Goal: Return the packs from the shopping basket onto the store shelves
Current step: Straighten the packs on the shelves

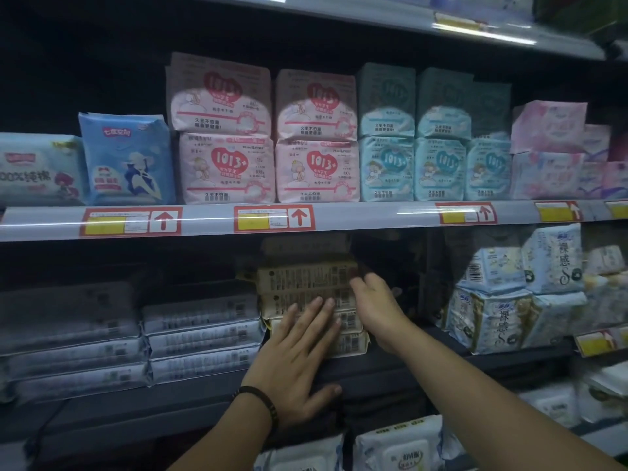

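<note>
Dimly lit, the dark shelf [373, 373] holds stacked yellow packs [306, 277]. The left hand [302, 348] presses them flat-fingered. The right hand [377, 307] touches their end, grip unclear.

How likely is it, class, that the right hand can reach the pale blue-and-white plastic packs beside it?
Probably yes: only a dark gap lies between the right hand and the pale blue-and-white plastic packs, with nothing visible blocking it.

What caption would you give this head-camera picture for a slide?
Left hand flat on the front, right hand at the right end of a stack of yellow packs on a store shelf.
</note>
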Demonstrator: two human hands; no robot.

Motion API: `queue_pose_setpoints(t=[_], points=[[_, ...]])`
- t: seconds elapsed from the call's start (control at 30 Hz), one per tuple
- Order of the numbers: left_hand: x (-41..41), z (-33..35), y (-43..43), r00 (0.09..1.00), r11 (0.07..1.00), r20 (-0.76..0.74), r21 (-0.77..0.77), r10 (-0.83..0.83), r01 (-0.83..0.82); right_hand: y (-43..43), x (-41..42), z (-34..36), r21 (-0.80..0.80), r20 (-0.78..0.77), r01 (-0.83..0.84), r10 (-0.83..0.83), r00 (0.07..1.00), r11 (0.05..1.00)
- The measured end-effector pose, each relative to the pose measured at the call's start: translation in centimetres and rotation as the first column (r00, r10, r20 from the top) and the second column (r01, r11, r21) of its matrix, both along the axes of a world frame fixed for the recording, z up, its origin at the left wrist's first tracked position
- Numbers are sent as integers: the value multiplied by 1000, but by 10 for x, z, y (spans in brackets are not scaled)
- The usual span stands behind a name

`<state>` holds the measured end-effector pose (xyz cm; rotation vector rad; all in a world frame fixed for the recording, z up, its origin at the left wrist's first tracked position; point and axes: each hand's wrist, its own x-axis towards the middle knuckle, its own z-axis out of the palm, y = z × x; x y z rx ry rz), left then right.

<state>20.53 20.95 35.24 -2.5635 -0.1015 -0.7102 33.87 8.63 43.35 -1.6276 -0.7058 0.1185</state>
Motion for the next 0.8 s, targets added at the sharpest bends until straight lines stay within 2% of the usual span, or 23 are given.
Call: queue_pose_setpoints(t=[0.13, 0.3, 0.47, 0.6, 0.63, 0.7, 0.8], points=[[0, -1, 1, 1000, 1000, -7, -12, 5, -5, -5, 4, -17, 5, -64, 61, -61, 996, 998], [2, -2, 2, 1000, 1000, 0, -10, 2, -2, 8, 21, -54, -19, -327, -81, 71, 942, 997], [3, -3, 4, 1000, 999, -8, -28, 20, -20, 17, 4, -50, 63, -401, -178, 189, 896, 982], [2, -4, 4, 1000, 999, -7, -31, 14, -14, 14, 3, -52, 107, -420, -174, 203, 885, 979], [2, -4, 4, 1000, 999, -3, -31, 10, -10, 13, 2, -52, 80, -399, -184, 201, 895, 980], [2, -4, 4, 1000, 999, 5, -37, 2, -2, 7, -8, -47, -41, -258, -195, 178, 950, 980], [2, -3, 3, 1000, 999, 3, -50, -8, 8, 1, -19, -50, -145, 17, -38, 41, 999, 989]])
